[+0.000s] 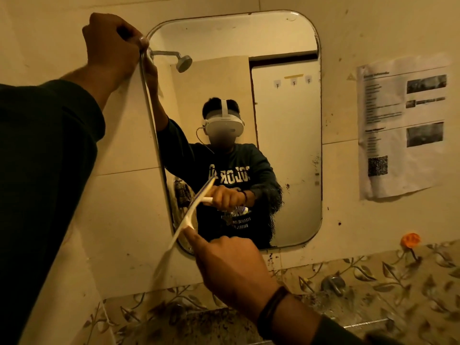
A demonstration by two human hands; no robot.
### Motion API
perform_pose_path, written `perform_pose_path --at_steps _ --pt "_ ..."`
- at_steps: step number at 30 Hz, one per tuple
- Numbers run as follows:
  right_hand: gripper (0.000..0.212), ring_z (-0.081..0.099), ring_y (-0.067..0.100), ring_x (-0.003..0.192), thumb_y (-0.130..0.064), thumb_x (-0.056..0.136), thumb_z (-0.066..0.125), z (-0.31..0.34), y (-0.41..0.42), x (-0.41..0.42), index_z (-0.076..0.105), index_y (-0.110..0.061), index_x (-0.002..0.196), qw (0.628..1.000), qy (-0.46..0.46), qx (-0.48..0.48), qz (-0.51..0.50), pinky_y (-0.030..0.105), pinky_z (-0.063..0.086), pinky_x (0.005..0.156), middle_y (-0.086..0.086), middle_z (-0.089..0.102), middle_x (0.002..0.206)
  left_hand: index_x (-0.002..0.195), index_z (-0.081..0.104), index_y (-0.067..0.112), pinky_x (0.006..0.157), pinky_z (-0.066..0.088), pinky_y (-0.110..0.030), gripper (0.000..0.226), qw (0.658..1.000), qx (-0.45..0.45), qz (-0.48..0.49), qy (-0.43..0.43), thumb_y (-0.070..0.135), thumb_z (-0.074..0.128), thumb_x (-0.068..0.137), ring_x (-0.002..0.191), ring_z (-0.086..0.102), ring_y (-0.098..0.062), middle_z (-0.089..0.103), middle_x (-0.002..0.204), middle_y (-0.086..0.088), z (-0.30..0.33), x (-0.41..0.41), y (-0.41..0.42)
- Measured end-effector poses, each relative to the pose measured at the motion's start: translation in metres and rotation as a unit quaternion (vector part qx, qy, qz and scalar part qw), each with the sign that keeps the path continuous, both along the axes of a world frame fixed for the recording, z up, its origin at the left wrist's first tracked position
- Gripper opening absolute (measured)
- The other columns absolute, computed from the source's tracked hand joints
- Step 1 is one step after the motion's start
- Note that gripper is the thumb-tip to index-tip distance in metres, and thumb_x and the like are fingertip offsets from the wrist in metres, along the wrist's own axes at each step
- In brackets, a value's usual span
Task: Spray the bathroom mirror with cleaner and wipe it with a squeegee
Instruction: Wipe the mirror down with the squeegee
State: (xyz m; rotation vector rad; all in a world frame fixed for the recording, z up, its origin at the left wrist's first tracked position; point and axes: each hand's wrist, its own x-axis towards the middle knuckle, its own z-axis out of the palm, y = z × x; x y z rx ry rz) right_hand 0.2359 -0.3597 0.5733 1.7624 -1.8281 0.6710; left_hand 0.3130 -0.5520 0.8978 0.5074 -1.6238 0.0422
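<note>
The squeegee (pixel 185 217) sits in the person's right hand (pixel 231 265), fingers wrapped shut around its pale handle. Its blade lies against the lower left corner of the mirror (pixel 286 145). The blade's long axis runs on a slant, from low and left, where its blurred end hangs past the mirror's rim onto the wall tile, up and to the right onto the glass. The handle points back down and right toward the wrist, so the blade stands to the left of and above the fingers.

The left hand (pixel 112 48) is high at the mirror's upper left corner, closed in a fist over something small at the rim; what it grips I cannot make out. That hand looks to be steadying the mirror, well apart from the squeegee, so the right hand is the one doing the wiping.

For the stroke ahead, I would judge that the open room lies to the right and upward: most of the glass there is free of anything. Downward there is little left, as the bottom rim is just below the blade and the patterned counter (pixel 373 282) lies beneath it. The paper notice (pixel 403 128) hangs on the wall to the right, clear of the mirror's edge. No spray bottle shows anywhere.
</note>
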Motion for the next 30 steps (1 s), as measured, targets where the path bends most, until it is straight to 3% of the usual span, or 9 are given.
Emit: perform_pose_path --at_steps 3,8,13,16,19,23,26,30 --pt "0.062 0.027 0.018 0.035 -0.017 0.095 0.055 0.002 -0.011 0.006 0.025 -0.025 0.149 1.0 0.025 0.018 -0.005 0.023 0.019 0.038 -0.004 0.028 0.05 0.118 0.068 0.011 0.082 0.043 -0.01 0.029 1.0 -0.005 0.001 -0.005 0.027 0.065 0.093 0.106 0.063 -0.013 0.067 0.119 -0.008 -0.001 0.0 -0.001" --pt "0.068 0.039 0.017 0.036 -0.013 0.092 0.058 -0.018 0.008 -0.014 0.025 -0.026 0.15 0.999 0.001 0.039 -0.007 0.028 0.04 0.034 -0.005 0.038 0.051 0.12 0.066 0.012 0.084 0.043 -0.011 0.03 1.0 -0.001 0.002 -0.01 0.028 0.062 0.095 0.11 0.062 -0.013 0.066 0.122 -0.007 -0.003 0.002 -0.001" --pt "0.089 0.037 0.012 0.038 -0.012 0.089 0.063 -0.042 0.036 -0.048 0.006 -0.032 0.155 0.996 -0.005 0.074 -0.045 0.025 0.038 0.036 -0.007 0.042 0.054 0.123 0.064 0.013 0.093 0.045 -0.016 0.029 1.0 0.003 -0.01 -0.018 0.024 0.061 0.096 0.115 0.06 -0.015 0.064 0.126 -0.007 -0.002 0.003 -0.002" --pt "0.087 0.04 0.013 0.038 -0.011 0.091 0.06 -0.04 0.036 -0.047 0.003 -0.032 0.153 0.997 -0.006 0.072 -0.041 0.026 0.042 0.038 -0.004 0.044 0.053 0.121 0.065 0.013 0.09 0.044 -0.014 0.029 1.0 -0.001 -0.011 -0.012 0.025 0.062 0.096 0.113 0.06 -0.013 0.065 0.124 -0.006 -0.002 0.002 -0.004" --pt "0.067 0.04 0.012 0.035 -0.014 0.095 0.055 -0.024 0.024 -0.026 0.021 -0.026 0.152 0.997 0.017 0.071 -0.006 0.022 0.037 0.034 -0.005 0.042 0.051 0.121 0.064 0.013 0.083 0.043 -0.009 0.03 1.0 -0.003 -0.014 -0.005 0.028 0.061 0.096 0.112 0.06 -0.011 0.065 0.124 -0.005 -0.002 0.0 -0.008" --pt "0.048 0.015 0.013 0.032 -0.016 0.089 0.06 -0.003 0.005 0.003 0.052 -0.015 0.137 0.989 0.122 0.083 0.011 0.019 0.02 0.033 -0.005 0.013 0.046 0.12 0.064 0.016 0.069 0.041 -0.005 0.03 1.0 0.005 -0.021 -0.002 0.031 0.061 0.095 0.107 0.059 -0.007 0.065 0.123 -0.004 -0.003 0.0 -0.008" --pt "0.047 0.014 0.015 0.034 -0.017 0.091 0.045 0.003 0.0 0.006 0.054 -0.017 0.137 0.981 0.174 0.083 -0.009 0.02 0.019 0.036 -0.004 0.012 0.048 0.118 0.066 0.014 0.064 0.042 -0.003 0.029 1.0 -0.004 -0.021 -0.003 0.029 0.063 0.094 0.099 0.058 -0.003 0.067 0.119 -0.005 -0.001 0.0 -0.008" --pt "0.051 0.02 0.016 0.034 -0.019 0.089 0.032 0.004 0.023 -0.019 0.06 -0.02 0.131 0.984 0.161 0.071 -0.041 0.022 0.022 0.035 -0.006 0.012 0.048 0.117 0.067 0.013 0.062 0.042 -0.002 0.027 1.0 -0.012 -0.015 0.001 0.027 0.064 0.093 0.095 0.057 -0.002 0.068 0.117 -0.006 0.0 -0.001 -0.009"
